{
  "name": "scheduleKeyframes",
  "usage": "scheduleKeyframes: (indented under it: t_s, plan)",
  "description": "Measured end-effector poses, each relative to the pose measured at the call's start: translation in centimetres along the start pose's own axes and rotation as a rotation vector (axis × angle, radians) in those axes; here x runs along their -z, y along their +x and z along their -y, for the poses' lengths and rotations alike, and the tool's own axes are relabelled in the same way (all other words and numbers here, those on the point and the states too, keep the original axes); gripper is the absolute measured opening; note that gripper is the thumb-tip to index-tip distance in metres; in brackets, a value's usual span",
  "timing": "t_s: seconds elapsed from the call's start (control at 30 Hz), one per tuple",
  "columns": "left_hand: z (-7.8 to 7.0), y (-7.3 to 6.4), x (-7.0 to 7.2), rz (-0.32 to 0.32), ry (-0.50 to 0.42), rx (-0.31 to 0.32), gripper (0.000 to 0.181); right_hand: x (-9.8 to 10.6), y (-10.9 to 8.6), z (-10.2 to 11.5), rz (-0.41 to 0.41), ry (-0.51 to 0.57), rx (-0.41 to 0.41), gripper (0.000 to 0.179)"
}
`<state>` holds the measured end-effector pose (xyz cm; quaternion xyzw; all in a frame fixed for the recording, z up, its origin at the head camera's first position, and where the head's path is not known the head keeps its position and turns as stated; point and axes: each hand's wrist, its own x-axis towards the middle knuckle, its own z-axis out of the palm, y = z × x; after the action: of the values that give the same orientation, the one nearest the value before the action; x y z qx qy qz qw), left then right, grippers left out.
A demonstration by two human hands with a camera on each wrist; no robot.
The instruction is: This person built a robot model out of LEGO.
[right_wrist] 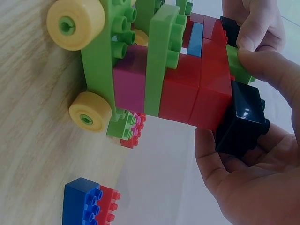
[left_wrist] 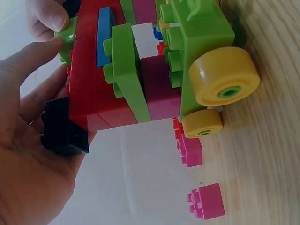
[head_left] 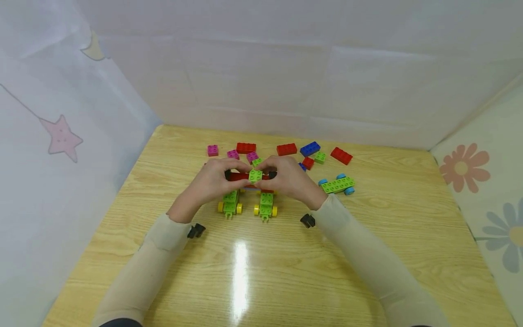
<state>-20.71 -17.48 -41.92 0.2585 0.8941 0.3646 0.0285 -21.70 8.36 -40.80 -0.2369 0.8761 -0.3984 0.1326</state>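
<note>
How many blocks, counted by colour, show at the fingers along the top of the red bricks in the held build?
Black blocks: 2
Green block: 1
Total: 3

Wood-grain surface, glare streak down the front half. Creased pale sheet behind. Left side: yellowish moon, pink star below. Right side: reddish flower, grey-blue flower lower down.
</note>
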Motion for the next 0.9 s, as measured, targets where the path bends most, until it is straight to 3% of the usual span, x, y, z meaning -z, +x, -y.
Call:
scheduleKeyframes:
  t_s: [0.6, 0.9]
  plan:
    - [0.2, -0.1, 0.3, 0.012, 0.011, -0.036, 0.034, 0.1, -0.5, 0.2, 0.006, -0.037, -0.043, 0.041]
    - [2.4, -0.3, 1.7, -0.071, -0.114, 0.098, 0.029, 0.5, -1.4, -0.5, -0.030, -0.043, -0.045, 0.043]
